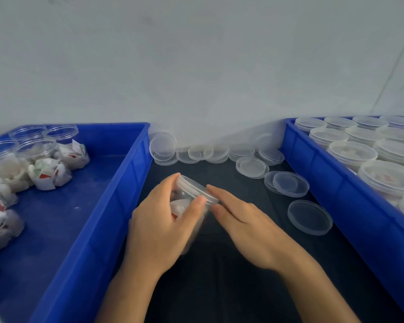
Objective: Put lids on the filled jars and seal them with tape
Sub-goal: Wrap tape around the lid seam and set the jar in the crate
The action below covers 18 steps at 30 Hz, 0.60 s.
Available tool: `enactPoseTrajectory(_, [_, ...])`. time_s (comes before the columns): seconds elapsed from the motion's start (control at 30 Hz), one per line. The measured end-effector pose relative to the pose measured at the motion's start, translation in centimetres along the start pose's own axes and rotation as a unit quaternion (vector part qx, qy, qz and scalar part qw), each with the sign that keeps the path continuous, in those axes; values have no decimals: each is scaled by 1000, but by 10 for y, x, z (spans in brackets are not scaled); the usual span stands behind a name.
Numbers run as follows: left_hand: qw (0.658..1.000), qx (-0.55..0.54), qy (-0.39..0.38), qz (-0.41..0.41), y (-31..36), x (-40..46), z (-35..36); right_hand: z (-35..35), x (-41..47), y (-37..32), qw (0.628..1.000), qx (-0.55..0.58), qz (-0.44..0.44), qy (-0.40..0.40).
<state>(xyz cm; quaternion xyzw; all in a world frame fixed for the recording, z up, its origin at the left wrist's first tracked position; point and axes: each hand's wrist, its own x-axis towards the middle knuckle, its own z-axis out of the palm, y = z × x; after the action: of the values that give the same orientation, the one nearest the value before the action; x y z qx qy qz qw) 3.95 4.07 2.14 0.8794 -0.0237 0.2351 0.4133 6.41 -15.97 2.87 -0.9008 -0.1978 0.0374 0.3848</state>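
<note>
A clear plastic jar (184, 206) filled with white packets is tilted over the dark table, with a clear lid (194, 186) on its mouth. My left hand (163, 220) grips the jar's body, thumb near the lid's rim. Beside it my right hand (245, 224) lies with straight fingers, whose tips touch the lid's right edge. Loose clear lids (309, 216) lie on the table to the right and along the wall (201, 152). No tape is in view.
A blue bin (117, 183) on the left holds open filled jars (35, 148) and loose white packets (49, 174). A second blue bin (336, 183) on the right holds several lidded jars (351, 153). A pale wall stands behind.
</note>
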Motion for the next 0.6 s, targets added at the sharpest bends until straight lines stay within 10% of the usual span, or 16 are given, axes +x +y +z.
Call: enactPoseTrajectory(0.6, [994, -56, -15, -92, -6, 8, 2, 2, 5, -2, 997, -42, -47, 55])
